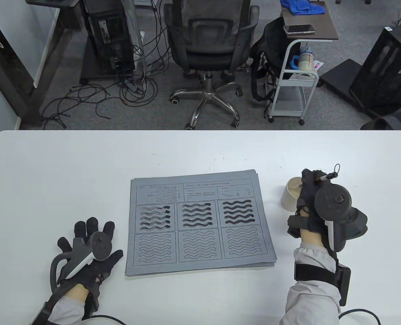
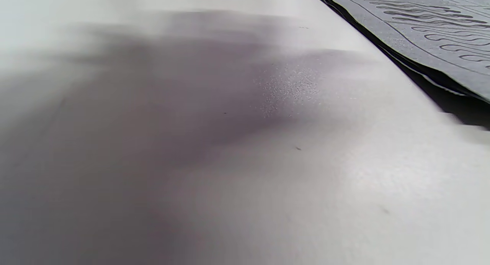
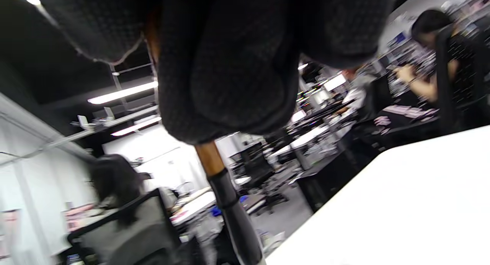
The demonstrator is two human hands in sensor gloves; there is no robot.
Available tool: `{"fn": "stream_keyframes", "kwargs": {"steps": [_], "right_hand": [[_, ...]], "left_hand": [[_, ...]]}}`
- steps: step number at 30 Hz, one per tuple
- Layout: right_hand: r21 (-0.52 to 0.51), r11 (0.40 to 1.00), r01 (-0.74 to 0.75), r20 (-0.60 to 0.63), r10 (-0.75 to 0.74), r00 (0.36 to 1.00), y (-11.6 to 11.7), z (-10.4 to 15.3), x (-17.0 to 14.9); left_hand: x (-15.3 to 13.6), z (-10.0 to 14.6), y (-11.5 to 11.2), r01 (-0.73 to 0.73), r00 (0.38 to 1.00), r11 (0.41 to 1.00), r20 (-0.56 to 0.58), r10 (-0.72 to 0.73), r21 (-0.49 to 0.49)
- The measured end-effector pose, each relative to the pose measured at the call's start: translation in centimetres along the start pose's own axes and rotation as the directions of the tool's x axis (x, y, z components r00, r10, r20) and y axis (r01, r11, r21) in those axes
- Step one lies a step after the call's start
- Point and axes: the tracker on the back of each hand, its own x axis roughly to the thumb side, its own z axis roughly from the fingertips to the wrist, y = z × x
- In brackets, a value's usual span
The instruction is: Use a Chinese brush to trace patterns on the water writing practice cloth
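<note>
One grey practice cloth (image 1: 200, 223) lies flat near the middle of the white worktop (image 1: 51, 169), closer to its near edge. It carries six pattern boxes in two rows of three: the three far boxes hold dark, wet wavy strokes, the three near ones only outlines. One left hand (image 1: 88, 250) rests palm down on the worktop just beside the cloth's near-left corner, its fingers (image 1: 92, 225) spread apart and holding nothing. One right hand (image 1: 313, 206) is raised toward the worktop's right side, fingers clamped on one brush (image 3: 226, 196), whose looped end (image 1: 332, 174) sticks out above the glove. One pale cup (image 1: 292, 194) stands just beside that hand.
</note>
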Motion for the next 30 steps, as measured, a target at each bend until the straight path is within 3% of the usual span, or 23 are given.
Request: {"fn": "stream_keyframes", "kwargs": {"steps": [8,15,21,26,30], "right_hand": [[0.222,0.931,0.290,0.193,-0.333,0.923,1.4,7.3,7.5],[0.361,0.865,0.350,0.303,-0.463,0.833,3.4,14.6,12.3],[0.352,0.876,0.331,0.354,-0.452,0.819,6.1,20.2,14.3],[0.346,0.851,0.396,0.257,-0.492,0.832,8.4,23.2,14.8],[0.347,0.860,0.375,0.252,-0.471,0.846,10.5,24.3,14.5]], "left_hand": [[0.1,0.0,-0.2,-0.006,1.000,1.000,0.015,0.006,-0.027],[0.1,-0.1,-0.3,-0.018,0.999,0.999,0.029,0.019,-0.037],[0.1,0.1,-0.4,-0.037,0.998,0.998,0.043,0.039,-0.060],[0.2,0.3,-0.2,-0.042,0.997,0.998,0.058,0.045,-0.051],[0.3,0.5,-0.3,-0.037,0.997,0.998,0.070,0.041,-0.056]]}}
